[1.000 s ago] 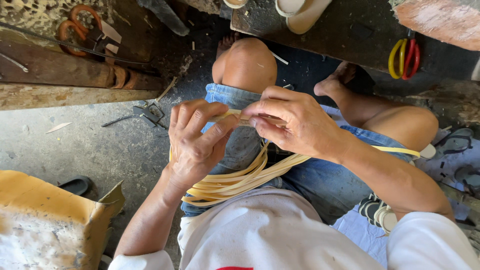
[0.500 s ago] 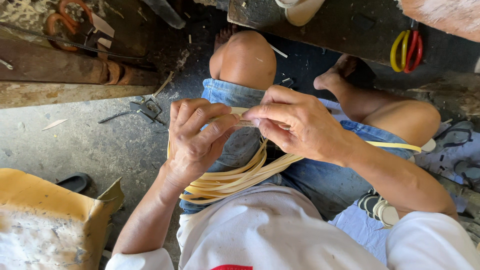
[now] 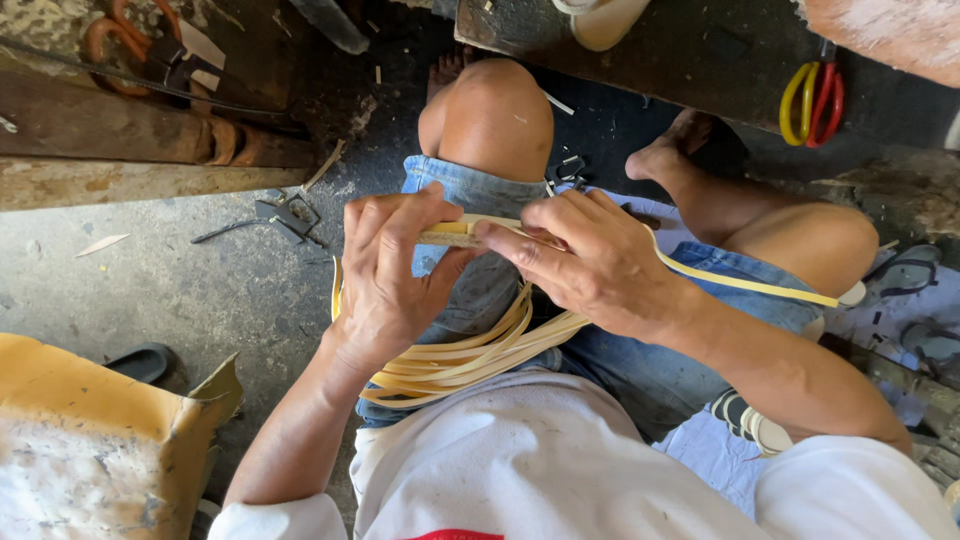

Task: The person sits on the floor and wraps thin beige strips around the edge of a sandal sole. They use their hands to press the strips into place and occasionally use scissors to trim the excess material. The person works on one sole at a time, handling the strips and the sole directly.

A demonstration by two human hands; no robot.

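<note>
Pale yellow flat cane strips (image 3: pixel 470 355) loop at 6 o'clock; left hand (image 3: pixel 385 275) and right hand (image 3: pixel 590 265) each keep a closed pinching grip on one strip; best held taut.

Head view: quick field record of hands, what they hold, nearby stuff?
left hand: grips near end of pale strip, thumb under
right hand: fingertips pinch same strip
strip bundle: loops over lap, one strand trails right
metal tool: on concrete floor, left of knee
scissors: red and yellow handles, upper right
</note>
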